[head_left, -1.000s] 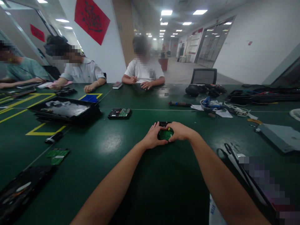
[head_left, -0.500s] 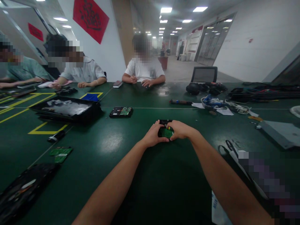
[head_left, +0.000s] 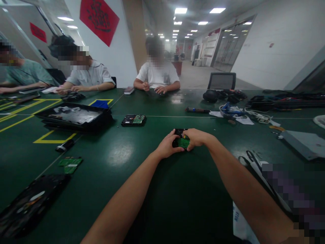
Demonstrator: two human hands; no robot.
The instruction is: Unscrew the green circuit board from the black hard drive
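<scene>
Both my hands are closed round a small black device with a green circuit board (head_left: 181, 142) on the green table (head_left: 142, 189). My left hand (head_left: 167, 146) grips its left side with the fingers curled over the top. My right hand (head_left: 196, 138) grips the right side, thumb on the board. A small yellow spot shows on the board between my thumbs. Most of the device is hidden under my fingers.
Another black device with a green board (head_left: 133, 120) lies further back left. A black tray (head_left: 73, 117) and yellow floor-tape marks sit left; loose green boards (head_left: 70, 162) and a black marker-like tool (head_left: 64, 146) nearer. Cables and tools (head_left: 236, 110) crowd the right. Three people sit across.
My hands and the device have shifted slightly away from me and a little right. The grip is unchanged. The person at far left-centre has moved a forearm.
</scene>
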